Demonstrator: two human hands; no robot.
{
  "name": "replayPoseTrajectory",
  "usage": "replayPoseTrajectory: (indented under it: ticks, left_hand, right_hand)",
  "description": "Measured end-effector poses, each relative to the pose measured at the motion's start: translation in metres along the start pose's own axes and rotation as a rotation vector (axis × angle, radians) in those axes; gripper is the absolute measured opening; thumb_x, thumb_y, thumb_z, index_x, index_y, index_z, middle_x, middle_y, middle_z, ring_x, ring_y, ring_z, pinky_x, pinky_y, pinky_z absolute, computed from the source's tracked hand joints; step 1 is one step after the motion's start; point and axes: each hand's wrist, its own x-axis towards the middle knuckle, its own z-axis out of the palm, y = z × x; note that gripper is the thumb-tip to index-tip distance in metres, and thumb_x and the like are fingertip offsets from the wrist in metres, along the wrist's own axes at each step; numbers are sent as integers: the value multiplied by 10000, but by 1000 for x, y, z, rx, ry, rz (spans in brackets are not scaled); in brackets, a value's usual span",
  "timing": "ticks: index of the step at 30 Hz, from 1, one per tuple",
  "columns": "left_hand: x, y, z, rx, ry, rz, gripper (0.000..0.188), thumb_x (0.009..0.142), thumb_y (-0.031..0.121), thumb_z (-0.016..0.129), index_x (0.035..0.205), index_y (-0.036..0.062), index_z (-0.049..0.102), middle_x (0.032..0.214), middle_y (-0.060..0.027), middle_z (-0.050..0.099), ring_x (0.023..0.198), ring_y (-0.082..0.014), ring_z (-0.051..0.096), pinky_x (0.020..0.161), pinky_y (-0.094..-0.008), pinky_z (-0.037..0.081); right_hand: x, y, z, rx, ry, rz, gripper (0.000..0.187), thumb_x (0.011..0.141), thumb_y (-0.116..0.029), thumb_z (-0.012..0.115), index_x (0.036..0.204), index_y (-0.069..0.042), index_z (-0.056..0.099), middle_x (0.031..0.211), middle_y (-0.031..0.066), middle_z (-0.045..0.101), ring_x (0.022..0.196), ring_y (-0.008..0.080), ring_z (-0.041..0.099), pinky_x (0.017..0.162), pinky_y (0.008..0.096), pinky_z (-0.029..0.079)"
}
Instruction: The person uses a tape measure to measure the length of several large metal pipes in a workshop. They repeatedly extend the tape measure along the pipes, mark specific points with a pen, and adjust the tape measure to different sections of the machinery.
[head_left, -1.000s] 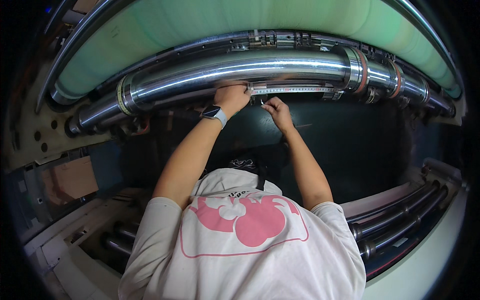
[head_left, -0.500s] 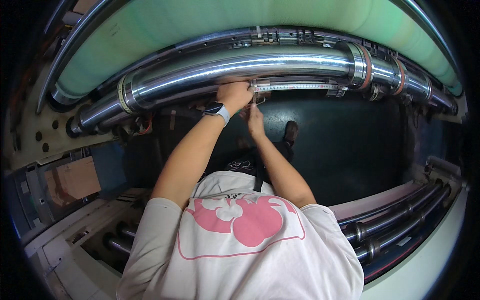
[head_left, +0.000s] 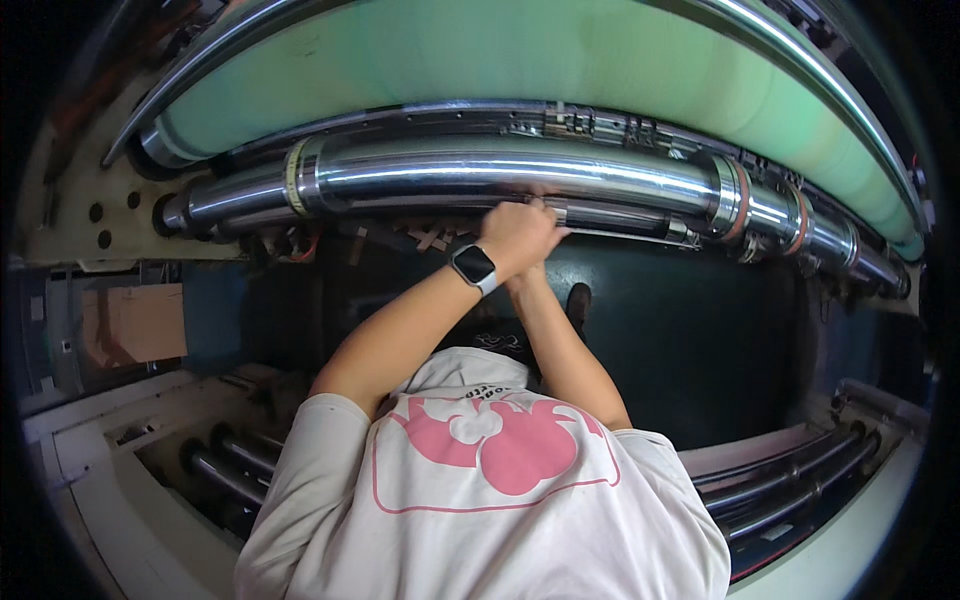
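My left hand (head_left: 518,236), with a watch (head_left: 474,266) on its wrist, is curled closed at the front of a polished metal roller (head_left: 520,170). What its fingers grip is hidden. Directly under it comes my right hand (head_left: 527,277), mostly covered by the left, so its fingers do not show. Beside the left fingers a thinner bar (head_left: 630,216) runs to the right below the roller, ending near a small metal clamp (head_left: 682,233). A thin pale edge lies along the bar's underside.
A wide green cylinder (head_left: 520,60) spans the back. Metal collars with orange rings (head_left: 742,200) sit on the roller's right. Behind me are more metal rollers (head_left: 790,490). A cardboard piece (head_left: 135,322) is at left; the dark floor (head_left: 680,340) lies below.
My left hand has come down and right over my right hand. The white graduated measuring strip that stretched right from my hands no longer shows its scale. The whole view has shifted slightly.
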Motion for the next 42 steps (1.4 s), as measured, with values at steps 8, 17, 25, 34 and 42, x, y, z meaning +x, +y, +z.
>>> replayPoseTrajectory:
  ticks: [8, 17, 25, 34, 42]
  left_hand:
    - [-37, 4, -50, -225, 91, 29, 531, 782, 539, 499, 771, 15, 578, 718, -151, 612, 647, -319, 610, 577, -400, 494]
    - [-174, -99, -95, -303, 171, -704, 361, 781, 365, 615, 887, 41, 496, 652, -145, 589, 626, -329, 593, 617, -394, 470]
    - [-163, -184, -110, -60, 377, -889, 558, 760, 424, 615, 1000, -42, 422, 907, -254, 555, 819, -418, 558, 682, -458, 467]
    - [-153, -193, -114, 92, 351, -884, 645, 705, 512, 629, 950, -58, 454, 861, -236, 566, 716, -377, 586, 631, -413, 485]
    - [-149, -208, -113, 207, 354, -842, 702, 665, 574, 627, 971, -45, 504, 772, -226, 600, 716, -370, 599, 625, -412, 492]
  right_hand:
    - [8, -13, 3, 217, -250, 80, 228, 920, -206, 397, 895, 0, 491, 834, 131, 579, 765, 260, 583, 802, 418, 481]
    - [11, -21, 8, 309, 144, 54, 350, 927, -268, 365, 865, 44, 511, 796, 172, 582, 816, 268, 583, 852, 503, 445]
    - [17, -16, -37, 175, 67, -25, 332, 935, -248, 354, 872, 41, 504, 850, 175, 613, 750, 241, 621, 826, 440, 472]
    - [18, -9, -29, 90, 142, -80, 282, 896, -202, 382, 747, 2, 507, 706, 132, 607, 648, 213, 609, 791, 408, 490]
    - [20, -8, -31, -39, 194, -91, 293, 887, -232, 374, 784, -6, 529, 733, 117, 620, 588, 183, 589, 711, 368, 489]
